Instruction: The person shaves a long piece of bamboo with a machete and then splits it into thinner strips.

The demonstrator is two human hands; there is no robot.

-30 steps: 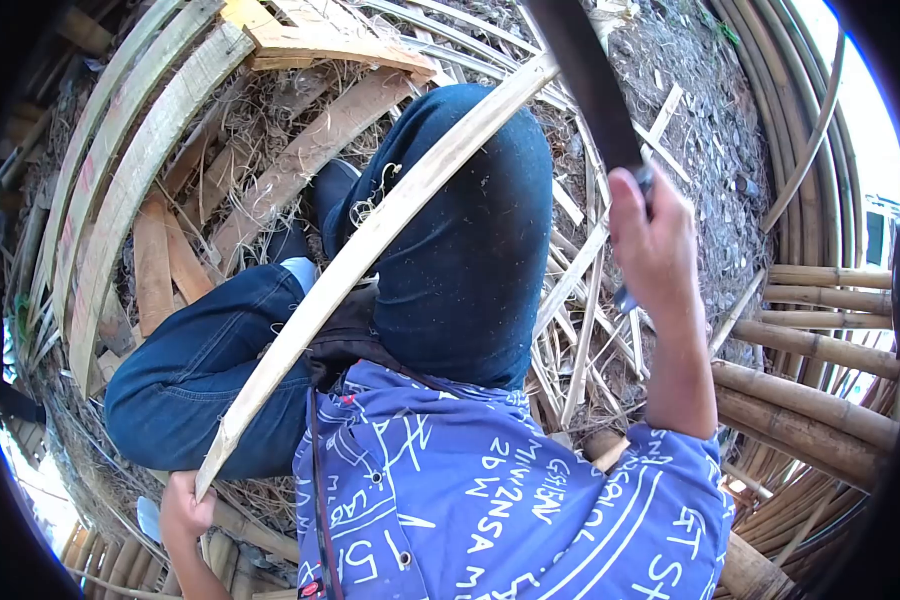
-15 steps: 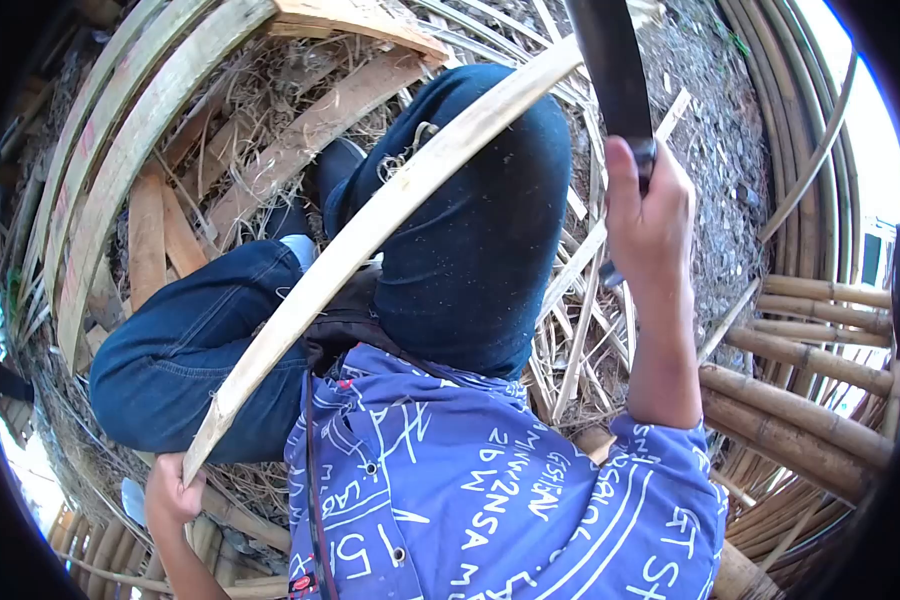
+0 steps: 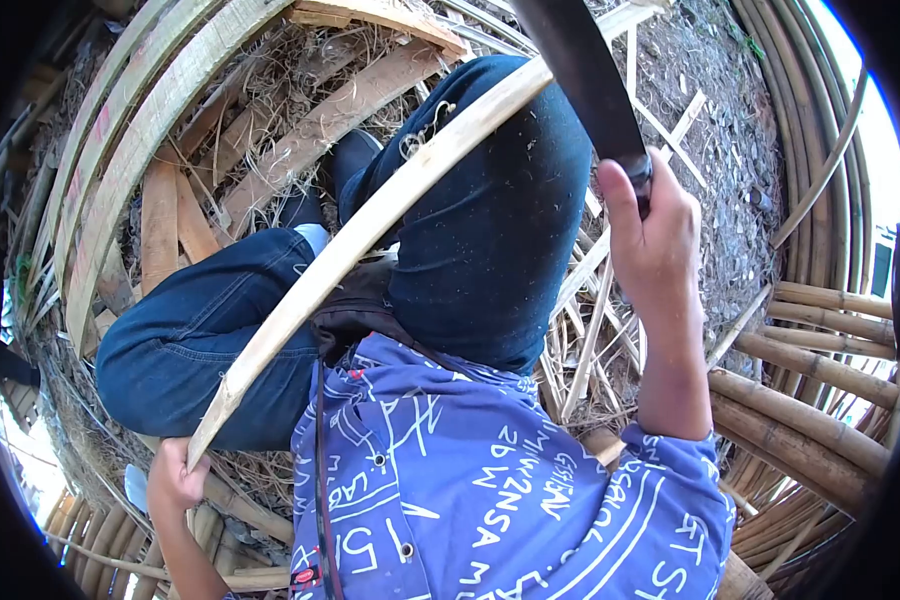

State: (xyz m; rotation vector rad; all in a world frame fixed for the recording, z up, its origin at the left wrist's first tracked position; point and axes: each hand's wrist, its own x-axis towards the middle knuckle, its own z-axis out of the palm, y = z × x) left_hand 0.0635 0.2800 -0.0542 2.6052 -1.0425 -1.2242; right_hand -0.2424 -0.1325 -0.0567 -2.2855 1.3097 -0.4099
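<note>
Two hands busy: L hand [image 3: 173, 478] grips bamboo strip [image 3: 370, 225]; R hand [image 3: 655, 235] prob. machete [image 3: 580, 75].

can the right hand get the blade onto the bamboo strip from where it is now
Probably yes. The right hand grips the dark blade, which already crosses the bamboo strip above the knee; nothing lies between them. The left hand holds the strip's near end.

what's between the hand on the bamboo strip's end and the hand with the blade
In the head view, the bamboo strip runs across the raised knee in blue jeans, which lies between the left hand and the right hand gripping the dark blade.
</note>
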